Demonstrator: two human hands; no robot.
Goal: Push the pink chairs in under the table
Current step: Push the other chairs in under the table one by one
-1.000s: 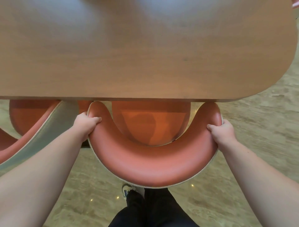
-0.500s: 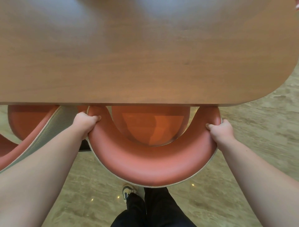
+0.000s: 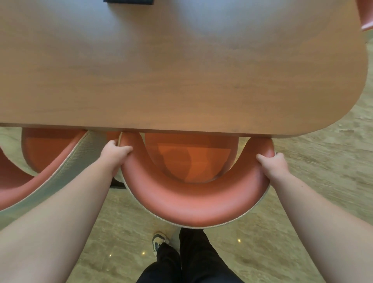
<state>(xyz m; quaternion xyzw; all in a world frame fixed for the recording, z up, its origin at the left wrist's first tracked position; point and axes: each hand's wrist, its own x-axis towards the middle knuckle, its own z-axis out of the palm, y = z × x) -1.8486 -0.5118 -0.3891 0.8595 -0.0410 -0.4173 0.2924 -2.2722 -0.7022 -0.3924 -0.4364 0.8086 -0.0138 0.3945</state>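
Observation:
A pink chair (image 3: 187, 204) with a curved, padded backrest stands right in front of me, its orange seat (image 3: 191, 157) partly hidden under the wooden table (image 3: 181, 70). My left hand (image 3: 115, 153) grips the left end of the backrest. On the right end, my right hand (image 3: 272, 163) is clamped with the fingers over the top. Both tips of the backrest touch or pass under the table's near edge. A second pink chair (image 3: 46, 171) stands to the left, its seat also partly under the table.
A dark flat object (image 3: 129, 1) lies at the table's far edge. Part of another pink chair (image 3: 366, 16) shows at the top right, beyond the rounded table corner. My legs and a shoe (image 3: 159, 241) stand on the beige stone floor (image 3: 302, 202) behind the chair.
The chair has slid forward, so less of its seat shows and the backrest tips have reached the table edge. Both hands kept their grip.

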